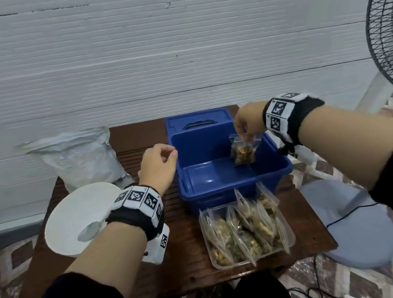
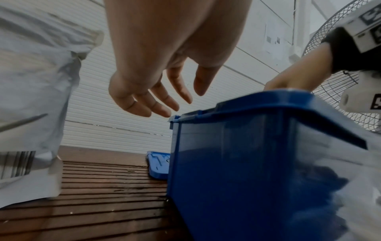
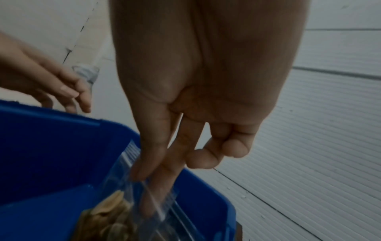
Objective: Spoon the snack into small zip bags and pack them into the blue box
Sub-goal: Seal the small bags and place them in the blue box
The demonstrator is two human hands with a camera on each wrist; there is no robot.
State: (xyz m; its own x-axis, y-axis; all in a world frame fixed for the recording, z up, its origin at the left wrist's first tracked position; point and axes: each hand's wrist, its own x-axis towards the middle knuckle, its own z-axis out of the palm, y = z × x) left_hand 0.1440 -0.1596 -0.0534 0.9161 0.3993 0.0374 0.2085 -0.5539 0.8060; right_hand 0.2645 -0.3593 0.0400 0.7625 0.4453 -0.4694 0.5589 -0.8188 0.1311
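Packing step in hand. Our right hand (image 1: 248, 120) pinches the top edge of a filled zip bag (image 1: 241, 150) between thumb and fingers and holds it inside the blue box (image 1: 282, 167), toward its right wall. The bag hangs just above the box floor; whether its bottom touches, we cannot tell. The box holds nothing else that we can see.

Our left hand (image 1: 157, 165) hovers just beside the box's left rim, fingers loosely curled, holding nothing.

More filled bags stand upright in a clear tray (image 1: 291, 238) just in front of the box. A white bowl (image 1: 65, 229) with a spoon (image 1: 89, 232) sits to the left, a large grey pouch (image 1: 79, 159) behind it, and the box lid (image 1: 198, 119) behind the box.

Next move, as we judge it: lower the bag to the floor, let the pinch go, then reach to the tray for another. Laying the bags flat or in a row would leave room for the rest.

View differences: the right wrist camera shows the pinch closely, fingertips (image 3: 142, 172) on the clear plastic, snack pieces below. The left wrist camera shows the spread, empty fingers (image 2: 164, 101) and the box's outer wall, but not the bag. Only the head view shows the tray and bowl.
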